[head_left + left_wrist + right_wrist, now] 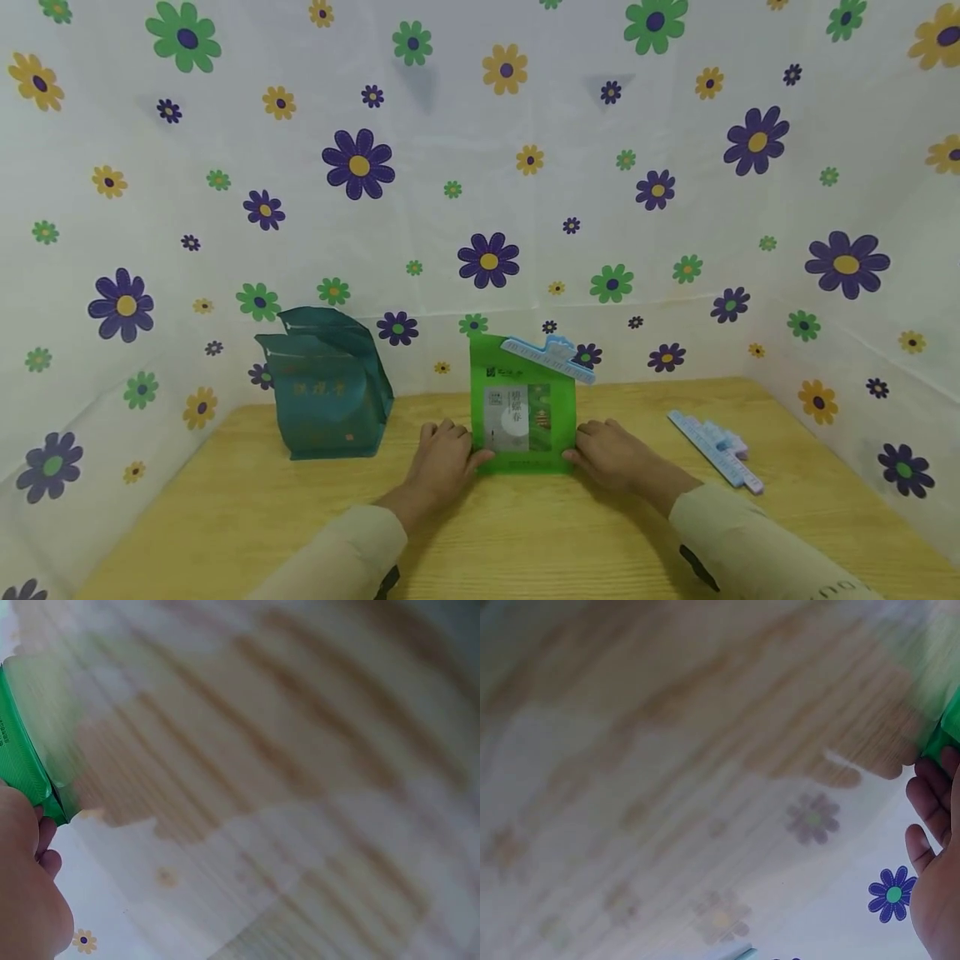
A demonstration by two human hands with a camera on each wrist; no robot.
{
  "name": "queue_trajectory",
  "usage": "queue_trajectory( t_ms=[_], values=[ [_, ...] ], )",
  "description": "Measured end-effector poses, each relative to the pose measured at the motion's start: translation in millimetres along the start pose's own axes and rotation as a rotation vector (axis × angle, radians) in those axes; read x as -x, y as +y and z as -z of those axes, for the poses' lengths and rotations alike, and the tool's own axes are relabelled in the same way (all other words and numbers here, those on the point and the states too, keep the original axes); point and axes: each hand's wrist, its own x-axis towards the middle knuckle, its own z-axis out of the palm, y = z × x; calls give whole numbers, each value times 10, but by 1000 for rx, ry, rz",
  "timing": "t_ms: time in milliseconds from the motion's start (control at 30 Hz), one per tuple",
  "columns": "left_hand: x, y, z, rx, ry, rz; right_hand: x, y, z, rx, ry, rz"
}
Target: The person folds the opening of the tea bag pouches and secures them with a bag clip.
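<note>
A bright green tea bag (522, 408) stands upright on the wooden table, with a grey and green label on its front. Across its top right corner sits a slanted light-blue sealing clip (549, 358). My left hand (442, 460) grips the bag's lower left edge, thumb on the front. At the lower right edge my right hand (617, 457) holds it the same way, thumb in front. The left wrist view shows the green bag's side (22, 750) by the left fingers; in the right wrist view the right fingers (932, 799) reach under a green corner (939, 739).
Two dark teal bags (326, 400) stand one behind the other at the left of the table (540, 533). Several pale blue and lilac clips (716, 450) lie in a pile on the right. A flower-patterned white sheet (420, 225) encloses the back and sides.
</note>
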Motion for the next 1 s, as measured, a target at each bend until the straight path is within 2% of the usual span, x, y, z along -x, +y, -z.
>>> queue_trajectory(
  t_ms=[167, 400, 800, 1000],
  values=[
    [17, -19, -13, 25, 28, -46, 5, 1, -8, 12, -10, -18],
    [18, -26, -6, 55, 118, -110, 16, 0, 20, 0, -3, -32],
    [29, -29, -29, 42, 141, -99, 12, -2, -2, 11, -4, -16],
    [24, -25, -17, 41, 127, -85, -5, 1, -14, 26, -13, -18]
  ],
)
